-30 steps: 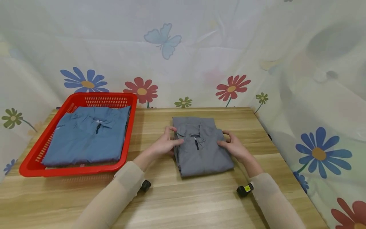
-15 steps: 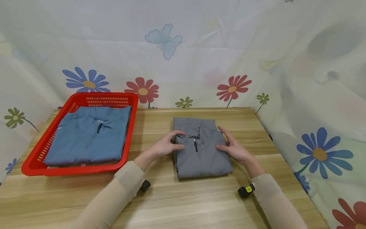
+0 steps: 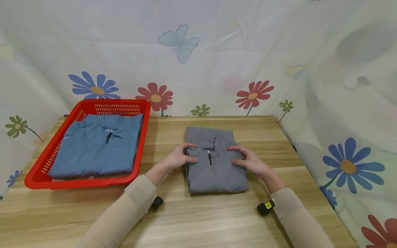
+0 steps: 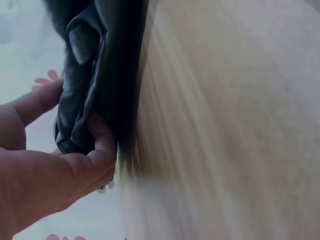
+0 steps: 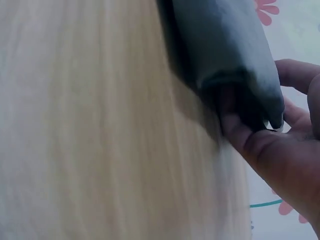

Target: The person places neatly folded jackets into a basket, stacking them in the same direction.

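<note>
A grey jacket [image 3: 217,174], folded into a flat rectangle with its collar and short black zipper pull on top, lies on the wooden table [image 3: 198,220]. My left hand [image 3: 176,158] grips its left edge. In the left wrist view, one finger [image 4: 102,137] is tucked against the stacked side layers while another lies over the top. My right hand [image 3: 252,162] holds the opposite edge, two fingertips on the upper face. A finger [image 5: 235,125] reaches into the fold's open end in the right wrist view. Further fingers are hidden by the cloth.
Left of the jacket stands a red slotted basket [image 3: 143,137] with a folded blue jacket [image 3: 96,151] in it. A white flower-printed curtain [image 3: 217,62] hangs behind the table and along its sides.
The grey jacket has shifted slightly left and sits straighter. My right fingers have moved from beside its right edge onto the top; my left fingers now lie over its left edge.
</note>
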A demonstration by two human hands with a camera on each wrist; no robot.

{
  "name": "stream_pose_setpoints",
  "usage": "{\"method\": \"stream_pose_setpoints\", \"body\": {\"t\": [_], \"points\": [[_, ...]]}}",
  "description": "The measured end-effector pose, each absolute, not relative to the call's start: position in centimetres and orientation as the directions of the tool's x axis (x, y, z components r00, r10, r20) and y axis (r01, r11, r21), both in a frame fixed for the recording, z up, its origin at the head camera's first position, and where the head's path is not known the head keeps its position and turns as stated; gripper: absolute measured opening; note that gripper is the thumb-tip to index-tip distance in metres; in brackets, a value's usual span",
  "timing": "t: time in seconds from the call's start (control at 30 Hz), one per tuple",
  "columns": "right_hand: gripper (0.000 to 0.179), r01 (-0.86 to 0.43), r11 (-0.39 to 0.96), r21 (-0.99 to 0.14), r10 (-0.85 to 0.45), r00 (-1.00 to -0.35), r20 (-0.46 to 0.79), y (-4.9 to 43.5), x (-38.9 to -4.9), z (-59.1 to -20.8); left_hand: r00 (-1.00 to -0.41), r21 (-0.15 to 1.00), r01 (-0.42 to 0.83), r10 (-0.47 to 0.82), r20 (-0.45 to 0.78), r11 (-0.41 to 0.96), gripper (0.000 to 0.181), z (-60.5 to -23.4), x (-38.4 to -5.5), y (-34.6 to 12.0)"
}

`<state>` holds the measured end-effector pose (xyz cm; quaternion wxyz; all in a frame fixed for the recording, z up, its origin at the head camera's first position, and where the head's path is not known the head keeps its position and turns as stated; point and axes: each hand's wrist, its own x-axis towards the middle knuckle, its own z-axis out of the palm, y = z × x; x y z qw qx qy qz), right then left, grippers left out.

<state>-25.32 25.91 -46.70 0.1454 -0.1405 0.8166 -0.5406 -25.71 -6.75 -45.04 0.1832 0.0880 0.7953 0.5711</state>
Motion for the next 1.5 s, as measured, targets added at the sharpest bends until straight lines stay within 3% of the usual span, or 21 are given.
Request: {"method": "stream_pose_setpoints", "body": {"t": [0.47, 0.6, 0.9, 1.5], "points": [[0.06, 0.088, 0.26, -0.962, -0.401, -0.896, -0.19, 24.4, -24.8, -46.8, -0.942, 0.957, -0.024, 0.313, -0.118, 0.288, 0.073, -45.9, -25.9, -7.4], [0.065, 0.089, 0.248, -0.965, -0.398, -0.899, -0.185, 24.4, -24.9, -47.0, -0.931, 0.947, -0.029, 0.336, -0.141, 0.318, 0.065, -45.9, -25.9, -7.5], [0.068, 0.111, 0.191, -0.975, -0.409, -0.894, -0.182, 23.6, -24.7, -46.4, -0.946, 0.94, -0.051, 0.286, -0.154, 0.337, 0.066, -45.4, -25.5, -7.7], [0.069, 0.069, 0.175, -0.982, -0.425, -0.894, -0.139, 21.4, -23.4, -42.8, -0.959, 0.967, -0.123, 0.224, -0.174, 0.223, 0.066, -41.5, -21.9, -10.3]]}}
